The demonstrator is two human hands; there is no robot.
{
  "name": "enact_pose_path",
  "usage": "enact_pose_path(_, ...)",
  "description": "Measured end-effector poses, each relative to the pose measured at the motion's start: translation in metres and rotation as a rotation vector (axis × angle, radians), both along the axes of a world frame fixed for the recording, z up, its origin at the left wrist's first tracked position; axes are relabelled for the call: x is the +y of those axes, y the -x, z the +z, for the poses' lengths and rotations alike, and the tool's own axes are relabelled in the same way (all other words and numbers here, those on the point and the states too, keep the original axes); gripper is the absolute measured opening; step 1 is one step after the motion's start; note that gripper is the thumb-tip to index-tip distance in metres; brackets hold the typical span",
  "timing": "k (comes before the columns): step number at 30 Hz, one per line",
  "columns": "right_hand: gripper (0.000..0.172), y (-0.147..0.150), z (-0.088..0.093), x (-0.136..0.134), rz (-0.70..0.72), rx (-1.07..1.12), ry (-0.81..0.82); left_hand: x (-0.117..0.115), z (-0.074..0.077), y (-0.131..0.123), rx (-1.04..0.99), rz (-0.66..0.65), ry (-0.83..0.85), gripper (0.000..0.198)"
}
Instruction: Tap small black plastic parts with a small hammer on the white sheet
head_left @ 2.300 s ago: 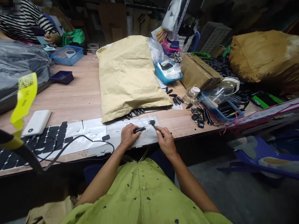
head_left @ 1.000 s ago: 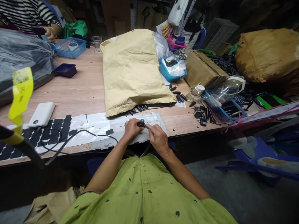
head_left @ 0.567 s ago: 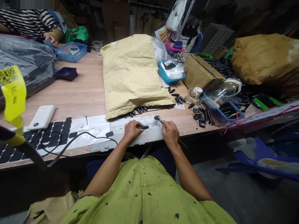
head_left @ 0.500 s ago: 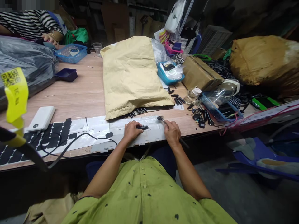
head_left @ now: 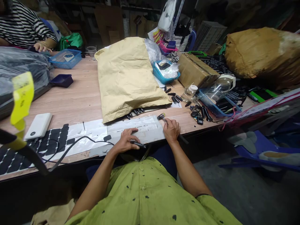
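Curling loosely at the near edge of the wooden table [head_left: 79,97], the left hand [head_left: 126,141] pinches a slim black part [head_left: 137,144] between thumb and fingertips. Its other fingers are half bent and rest on a pale, glossy plastic sheet [head_left: 142,126]. The part is thin and stick-like and lies almost level, just over the table's front lip. The right hand [head_left: 172,129] is closed in a fist around a tool [head_left: 160,117] like a small hammer. The tool's dark, rounded head sits at the far right corner of the sheet, and its thin black handle pokes out behind the wrist, past the table edge. Beyond the sheet lies a big, creased kraft-paper sack [head_left: 126,75], flat and matte, with a row of short black pieces [head_left: 136,111] showing under its near edge. To the left, a flexible panel of black square cells [head_left: 47,144] lies flat with a black cable [head_left: 77,141] looped across it, and a smooth white power bank [head_left: 38,125] sits beside it. A blue plastic tray [head_left: 161,76] holds crumpled clear film next to a brown cardboard box [head_left: 194,70]. At the far left corner, another person's hand [head_left: 40,47] rests near a blue mesh basket [head_left: 65,58].
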State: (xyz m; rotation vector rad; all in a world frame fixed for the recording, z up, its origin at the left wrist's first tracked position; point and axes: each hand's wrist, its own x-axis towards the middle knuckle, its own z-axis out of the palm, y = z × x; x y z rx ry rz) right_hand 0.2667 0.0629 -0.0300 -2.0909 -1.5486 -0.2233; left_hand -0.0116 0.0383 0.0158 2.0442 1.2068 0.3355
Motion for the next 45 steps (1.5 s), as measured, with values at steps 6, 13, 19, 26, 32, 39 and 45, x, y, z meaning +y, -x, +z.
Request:
enact_pose_path(6,0.033,0.001,-0.001,0.0,0.009,-0.009,-0.014,-0.047,-0.013,0.0,0.15,-0.031,-0.225,0.021)
enact_pose_path(13,0.032,0.001,0.0,-0.001,0.006,-0.004,0.0,-0.048,-0.017,-0.006,0.082,0.066,-0.251,0.02)
enact_pose_path(19,0.031,0.002,0.0,0.0,0.016,0.003,0.0,0.024,-0.006,-0.006,0.025,0.42,-0.231,0.025)
enact_pose_path(26,0.031,0.004,-0.004,0.001,0.024,-0.019,-0.023,0.095,0.011,-0.001,0.244,0.593,-0.322,0.042)
enact_pose_path(32,0.031,0.009,-0.004,0.001,0.028,-0.02,-0.032,0.106,0.01,-0.003,0.388,0.429,-0.315,0.04)
enact_pose_path(39,0.032,0.016,0.002,0.003,0.021,-0.031,0.022,0.115,0.013,-0.012,0.522,0.337,-0.353,0.031)
enact_pose_path(45,0.032,0.017,0.001,0.004,0.01,-0.025,0.008,0.115,0.02,-0.012,0.438,0.258,-0.393,0.027)
